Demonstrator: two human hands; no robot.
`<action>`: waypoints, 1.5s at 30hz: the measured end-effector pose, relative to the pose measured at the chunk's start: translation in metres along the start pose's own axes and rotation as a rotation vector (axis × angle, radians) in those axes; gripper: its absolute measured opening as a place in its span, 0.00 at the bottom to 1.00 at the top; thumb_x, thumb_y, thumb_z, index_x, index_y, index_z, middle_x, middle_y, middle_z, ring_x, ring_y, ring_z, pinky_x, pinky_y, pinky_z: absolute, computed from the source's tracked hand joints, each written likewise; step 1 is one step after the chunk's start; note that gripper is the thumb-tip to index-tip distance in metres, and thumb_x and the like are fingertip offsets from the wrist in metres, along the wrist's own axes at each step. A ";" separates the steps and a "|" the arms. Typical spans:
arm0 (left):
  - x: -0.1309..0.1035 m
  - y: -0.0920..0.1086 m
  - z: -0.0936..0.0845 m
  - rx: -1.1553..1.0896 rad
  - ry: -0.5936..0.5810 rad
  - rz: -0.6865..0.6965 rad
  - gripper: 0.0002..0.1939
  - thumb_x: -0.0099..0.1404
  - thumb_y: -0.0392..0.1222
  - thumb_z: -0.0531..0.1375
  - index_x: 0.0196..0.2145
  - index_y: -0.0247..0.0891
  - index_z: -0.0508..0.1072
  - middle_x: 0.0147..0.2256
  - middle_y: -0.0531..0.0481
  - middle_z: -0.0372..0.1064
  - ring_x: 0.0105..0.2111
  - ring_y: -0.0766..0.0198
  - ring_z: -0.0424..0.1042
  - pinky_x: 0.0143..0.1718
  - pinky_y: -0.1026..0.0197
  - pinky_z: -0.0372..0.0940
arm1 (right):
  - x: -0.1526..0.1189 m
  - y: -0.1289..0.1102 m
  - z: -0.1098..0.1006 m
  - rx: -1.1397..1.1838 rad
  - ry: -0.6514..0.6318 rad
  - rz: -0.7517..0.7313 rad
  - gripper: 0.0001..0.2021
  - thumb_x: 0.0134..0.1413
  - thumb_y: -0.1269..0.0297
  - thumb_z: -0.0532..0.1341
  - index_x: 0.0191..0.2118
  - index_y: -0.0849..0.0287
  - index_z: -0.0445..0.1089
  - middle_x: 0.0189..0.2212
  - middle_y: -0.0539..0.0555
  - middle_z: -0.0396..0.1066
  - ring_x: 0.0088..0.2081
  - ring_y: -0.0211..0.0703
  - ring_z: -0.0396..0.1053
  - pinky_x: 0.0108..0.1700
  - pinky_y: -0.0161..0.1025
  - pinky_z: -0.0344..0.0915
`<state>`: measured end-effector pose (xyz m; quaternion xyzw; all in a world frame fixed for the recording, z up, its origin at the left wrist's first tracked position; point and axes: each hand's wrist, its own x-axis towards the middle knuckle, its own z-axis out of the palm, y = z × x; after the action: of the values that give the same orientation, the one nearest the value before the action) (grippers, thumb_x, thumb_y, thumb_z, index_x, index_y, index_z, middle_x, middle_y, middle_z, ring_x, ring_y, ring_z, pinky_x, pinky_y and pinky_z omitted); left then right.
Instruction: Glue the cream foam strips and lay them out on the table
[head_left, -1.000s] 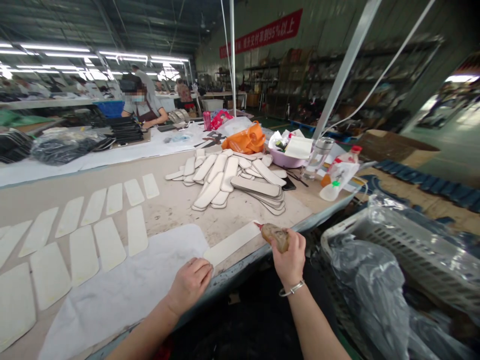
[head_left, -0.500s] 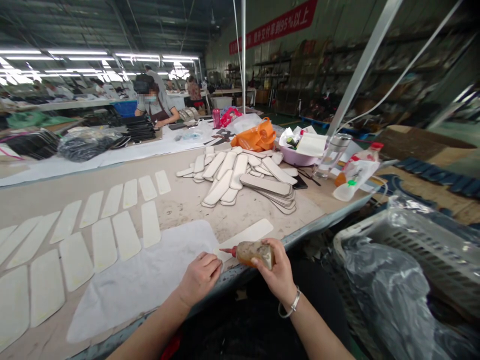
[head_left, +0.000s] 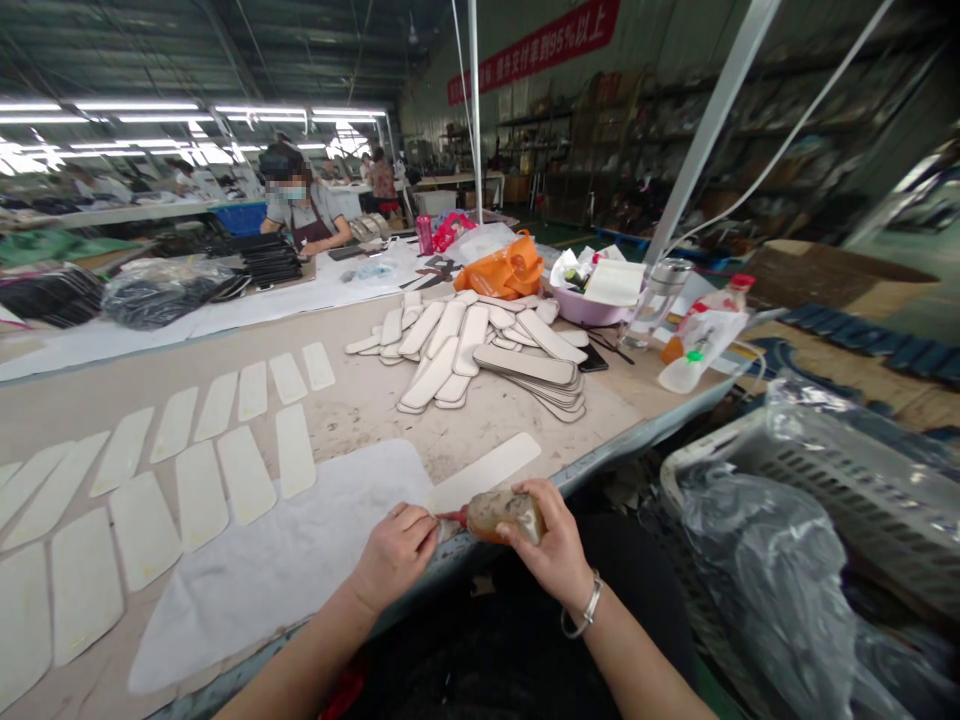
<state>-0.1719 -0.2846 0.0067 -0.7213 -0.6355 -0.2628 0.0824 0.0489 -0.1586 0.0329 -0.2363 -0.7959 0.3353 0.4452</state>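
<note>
My right hand (head_left: 553,545) grips a smeared, clear squeeze bottle (head_left: 504,515) with amber liquid inside, tipped on its side. Its red nozzle (head_left: 454,517) points left and meets the fingers of my left hand (head_left: 401,552). Those fingers are pinched together at the table edge; what they hold is hidden. Just beyond the bottle lies a pale, round-ended strip (head_left: 489,470), its near end covered by my hands and the bottle. Left of my left hand a white cloth (head_left: 300,570) is spread on the table.
Rows of pale panels (head_left: 201,492) lie at left. A heap of dark-edged strips (head_left: 450,350) sits ahead, near an orange bag (head_left: 501,268) and a lilac basin (head_left: 592,308). A plastic crate (head_left: 847,500) stands at right. A co-worker (head_left: 306,212) sits across the table.
The bottle has shifted slightly left, bringing its nozzle tip to my left hand's fingers, where a gap showed before. The whole view has shifted a little.
</note>
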 end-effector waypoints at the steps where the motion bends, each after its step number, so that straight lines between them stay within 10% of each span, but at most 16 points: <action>1: 0.000 0.000 0.000 0.001 -0.002 0.000 0.10 0.67 0.35 0.53 0.32 0.37 0.72 0.29 0.47 0.69 0.31 0.63 0.69 0.36 0.57 0.67 | 0.000 0.000 -0.002 -0.007 0.003 -0.004 0.17 0.55 0.59 0.64 0.49 0.54 0.63 0.43 0.57 0.66 0.44 0.51 0.67 0.46 0.48 0.68; 19: 0.001 -0.002 0.002 -0.068 0.035 0.001 0.06 0.65 0.32 0.56 0.35 0.37 0.72 0.33 0.47 0.69 0.34 0.62 0.68 0.37 0.57 0.68 | 0.008 0.029 -0.046 -0.501 0.456 0.085 0.16 0.55 0.58 0.63 0.48 0.57 0.65 0.44 0.59 0.62 0.45 0.53 0.65 0.47 0.52 0.67; 30: 0.000 -0.002 0.003 -0.043 0.004 -0.020 0.07 0.66 0.33 0.54 0.34 0.37 0.72 0.32 0.47 0.68 0.34 0.62 0.68 0.38 0.56 0.67 | 0.004 0.010 -0.009 -0.026 0.082 0.013 0.17 0.55 0.60 0.64 0.49 0.54 0.63 0.43 0.56 0.63 0.45 0.50 0.65 0.48 0.49 0.66; 45: 0.000 -0.005 0.005 -0.077 0.040 -0.002 0.05 0.65 0.33 0.56 0.35 0.37 0.72 0.33 0.47 0.69 0.34 0.62 0.68 0.38 0.58 0.67 | 0.019 0.042 -0.046 -0.467 0.564 0.152 0.18 0.55 0.56 0.61 0.48 0.58 0.63 0.41 0.57 0.64 0.44 0.51 0.64 0.47 0.51 0.64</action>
<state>-0.1755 -0.2819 0.0015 -0.7178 -0.6240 -0.3015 0.0671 0.0824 -0.1031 0.0295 -0.4729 -0.6772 0.0984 0.5551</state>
